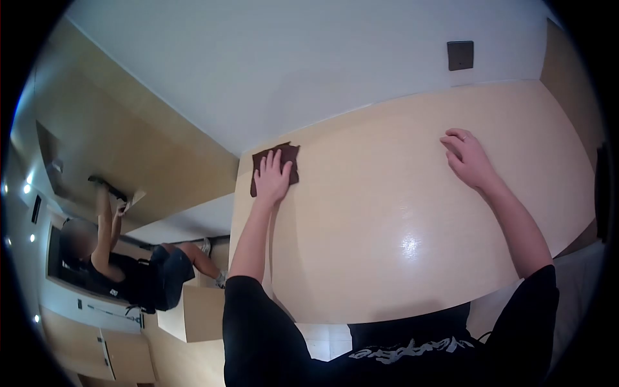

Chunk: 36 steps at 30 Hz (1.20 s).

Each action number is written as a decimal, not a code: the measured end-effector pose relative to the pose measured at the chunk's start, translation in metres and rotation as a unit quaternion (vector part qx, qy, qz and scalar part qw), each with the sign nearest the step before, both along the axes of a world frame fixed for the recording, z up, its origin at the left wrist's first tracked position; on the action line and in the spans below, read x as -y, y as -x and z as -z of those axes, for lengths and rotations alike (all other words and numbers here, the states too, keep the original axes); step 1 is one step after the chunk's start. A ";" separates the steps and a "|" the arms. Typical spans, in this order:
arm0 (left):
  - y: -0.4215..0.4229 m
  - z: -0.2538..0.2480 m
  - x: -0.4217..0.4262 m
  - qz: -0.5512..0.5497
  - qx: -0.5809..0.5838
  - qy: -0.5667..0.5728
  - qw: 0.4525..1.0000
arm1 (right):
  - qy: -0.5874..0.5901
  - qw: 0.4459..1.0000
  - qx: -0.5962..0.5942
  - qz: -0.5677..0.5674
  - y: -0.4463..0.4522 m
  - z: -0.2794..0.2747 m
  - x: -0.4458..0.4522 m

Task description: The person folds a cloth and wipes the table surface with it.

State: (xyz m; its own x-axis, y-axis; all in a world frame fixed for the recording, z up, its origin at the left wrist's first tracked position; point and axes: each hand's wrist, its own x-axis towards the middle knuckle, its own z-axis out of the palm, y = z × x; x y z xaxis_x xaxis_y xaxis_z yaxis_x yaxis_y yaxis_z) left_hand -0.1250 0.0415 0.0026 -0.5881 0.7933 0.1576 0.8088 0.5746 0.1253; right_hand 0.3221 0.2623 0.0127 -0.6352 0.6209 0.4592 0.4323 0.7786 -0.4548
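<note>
Flat on a dark brown cloth (293,175) lies my left hand (272,179), its fingers spread over the fabric. The cloth rests at the far left corner of a pale wood-coloured tabletop (361,213), close to the wall. My right hand (467,158) is over the right side of the same surface, fingers loosely bent and a little apart, with nothing visible in them. Whether it touches the top I cannot tell.
A white wall (361,51) with a dark socket plate (460,55) borders the back. At left, another person (138,277) reaches toward a wooden panel (129,129), a dark tool (108,187) by the hands. Near them stands a pale wooden box (201,313).
</note>
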 end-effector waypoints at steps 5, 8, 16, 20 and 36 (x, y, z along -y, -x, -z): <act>0.020 -0.003 -0.053 -0.101 0.001 -0.008 0.995 | 0.049 0.999 -0.017 0.001 0.001 0.000 0.002; 0.017 -0.004 -0.053 -0.127 0.010 -0.002 0.992 | 0.019 1.000 -0.006 -0.007 -0.001 0.000 0.002; -0.030 -0.001 0.010 -0.060 0.003 0.022 0.998 | 0.039 0.999 -0.021 -0.018 -0.004 -0.003 0.004; -0.093 -0.012 0.096 0.021 -0.001 0.017 1.000 | 0.026 0.999 -0.006 -0.018 -0.006 -0.003 0.003; -0.252 -0.038 0.273 -0.043 0.096 -0.081 0.991 | -0.003 1.000 0.021 -0.007 -0.001 -0.002 0.002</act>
State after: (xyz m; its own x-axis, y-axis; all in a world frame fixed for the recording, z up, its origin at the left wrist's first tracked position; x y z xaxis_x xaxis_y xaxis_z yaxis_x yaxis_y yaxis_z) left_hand 0.1265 -0.2320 0.0405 -0.6841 0.7121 0.1577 0.7097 0.6002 0.3688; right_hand 0.3235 0.2605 0.0144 -0.6623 0.6096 0.4356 0.4408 0.7871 -0.4314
